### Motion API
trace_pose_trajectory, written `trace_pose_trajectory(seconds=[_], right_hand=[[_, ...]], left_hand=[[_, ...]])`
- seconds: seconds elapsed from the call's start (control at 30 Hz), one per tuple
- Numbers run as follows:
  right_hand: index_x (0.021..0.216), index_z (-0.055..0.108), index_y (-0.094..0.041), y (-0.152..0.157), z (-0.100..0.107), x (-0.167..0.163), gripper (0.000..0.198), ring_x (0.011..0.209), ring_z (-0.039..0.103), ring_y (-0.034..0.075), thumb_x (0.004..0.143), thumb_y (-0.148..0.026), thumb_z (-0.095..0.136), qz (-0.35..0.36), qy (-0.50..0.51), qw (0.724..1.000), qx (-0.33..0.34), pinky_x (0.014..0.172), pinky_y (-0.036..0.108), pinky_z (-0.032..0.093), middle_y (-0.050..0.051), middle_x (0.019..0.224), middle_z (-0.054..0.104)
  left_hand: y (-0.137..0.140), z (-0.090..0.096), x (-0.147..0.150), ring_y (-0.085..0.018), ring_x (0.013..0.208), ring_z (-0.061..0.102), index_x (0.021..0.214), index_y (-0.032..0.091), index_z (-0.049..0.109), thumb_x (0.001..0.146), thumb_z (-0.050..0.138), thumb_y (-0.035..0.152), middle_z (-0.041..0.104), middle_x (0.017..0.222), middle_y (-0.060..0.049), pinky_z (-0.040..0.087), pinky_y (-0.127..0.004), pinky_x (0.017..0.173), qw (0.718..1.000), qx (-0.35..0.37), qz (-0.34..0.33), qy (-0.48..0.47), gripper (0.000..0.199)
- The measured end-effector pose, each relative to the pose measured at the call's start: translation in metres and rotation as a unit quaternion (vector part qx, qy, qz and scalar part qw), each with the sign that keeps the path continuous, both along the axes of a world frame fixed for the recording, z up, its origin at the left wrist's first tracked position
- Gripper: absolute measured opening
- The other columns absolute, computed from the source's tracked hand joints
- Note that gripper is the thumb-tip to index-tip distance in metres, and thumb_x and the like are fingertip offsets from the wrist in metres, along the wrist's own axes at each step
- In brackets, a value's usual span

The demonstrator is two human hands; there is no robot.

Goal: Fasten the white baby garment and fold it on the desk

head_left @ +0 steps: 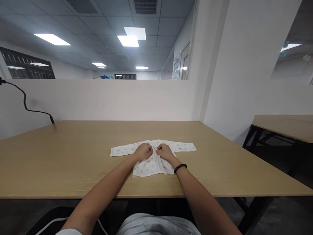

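A small white baby shirt [144,167] with a faint print lies spread on the wooden table, its sleeves stretched out to both sides and its hem toward me. Over the left front panel, my left hand [143,151] is closed, its fingertips pinching the cloth near the middle opening. My right hand [165,152], with a dark beaded bracelet [180,168] on the wrist, pinches the opposite front edge just across from it. Both hands sit close together below the neckline. The exact bit of cloth between the fingertips is too small to make out.
The wooden table [73,156] extends to both sides and back to a low white partition [127,99]. A black cable [36,111] hangs at the far left. Another table [286,125] stands at the right, beyond a white wall [232,71].
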State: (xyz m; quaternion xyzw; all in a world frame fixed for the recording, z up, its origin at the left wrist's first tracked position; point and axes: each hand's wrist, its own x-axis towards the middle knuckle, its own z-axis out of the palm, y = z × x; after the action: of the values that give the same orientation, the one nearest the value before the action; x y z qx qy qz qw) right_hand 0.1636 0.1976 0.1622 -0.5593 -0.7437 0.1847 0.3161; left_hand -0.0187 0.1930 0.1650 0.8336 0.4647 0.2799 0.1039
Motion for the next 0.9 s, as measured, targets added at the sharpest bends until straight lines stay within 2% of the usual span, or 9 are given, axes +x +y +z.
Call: trace_pose_trajectory(seconds=[0.17, 0.43, 0.57, 0.73, 0.9], right_hand=[[0.075, 0.073, -0.015, -0.0036, 0.0028, -0.0014, 0.012, 0.077, 0.066, 0.017, 0.071, -0.009, 0.064, 0.003, 0.020, 1.000, -0.016, 0.068, 0.022, 0.044, 0.005, 0.079, 0.074], [0.076, 0.075, -0.013, -0.0069, 0.0066, -0.0008, 0.009, 0.076, 0.065, 0.016, 0.073, -0.017, 0.067, -0.032, 0.020, 0.999, -0.029, 0.065, 0.021, 0.042, 0.006, 0.078, 0.074], [0.071, 0.074, -0.013, -0.0082, 0.0083, -0.0027, 0.009, 0.073, 0.064, 0.016, 0.072, -0.016, 0.066, -0.013, 0.021, 0.999, -0.028, 0.061, 0.021, 0.040, 0.006, 0.075, 0.073], [0.065, 0.073, -0.012, -0.0086, 0.0097, -0.0020, 0.013, 0.067, 0.062, 0.016, 0.069, -0.014, 0.061, 0.000, 0.018, 0.999, -0.032, 0.058, 0.021, 0.038, 0.003, 0.062, 0.068], [0.066, 0.075, -0.012, -0.0036, 0.0066, 0.0014, 0.017, 0.070, 0.062, 0.017, 0.066, -0.015, 0.059, 0.032, 0.078, 0.996, -0.042, 0.060, 0.021, 0.041, 0.001, 0.062, 0.068]], left_hand=[[0.0012, -0.0036, -0.0007, -0.022, 0.075, 0.064, 0.078, 0.020, 0.076, 0.076, 0.065, 0.023, 0.073, 0.080, -0.005, 0.047, -0.028, 0.074, 1.000, -0.018, 0.006, -0.022, 0.013], [-0.0007, -0.0023, 0.0015, -0.018, 0.070, 0.062, 0.083, 0.019, 0.078, 0.076, 0.066, 0.026, 0.073, 0.079, -0.003, 0.046, -0.026, 0.071, 0.998, -0.044, 0.000, -0.037, 0.016], [-0.0012, -0.0018, 0.0031, -0.017, 0.068, 0.059, 0.075, 0.019, 0.076, 0.073, 0.068, 0.028, 0.071, 0.071, -0.002, 0.044, -0.025, 0.067, 0.998, -0.055, 0.003, -0.043, 0.013], [-0.0012, -0.0025, 0.0029, -0.015, 0.064, 0.055, 0.074, 0.018, 0.074, 0.073, 0.066, 0.033, 0.070, 0.071, -0.001, 0.042, -0.025, 0.064, 0.996, -0.065, -0.021, -0.063, 0.017], [0.0043, -0.0094, 0.0023, -0.015, 0.063, 0.053, 0.072, 0.017, 0.068, 0.077, 0.061, 0.037, 0.064, 0.067, -0.001, 0.040, -0.024, 0.060, 0.994, -0.081, -0.022, -0.066, 0.021]])
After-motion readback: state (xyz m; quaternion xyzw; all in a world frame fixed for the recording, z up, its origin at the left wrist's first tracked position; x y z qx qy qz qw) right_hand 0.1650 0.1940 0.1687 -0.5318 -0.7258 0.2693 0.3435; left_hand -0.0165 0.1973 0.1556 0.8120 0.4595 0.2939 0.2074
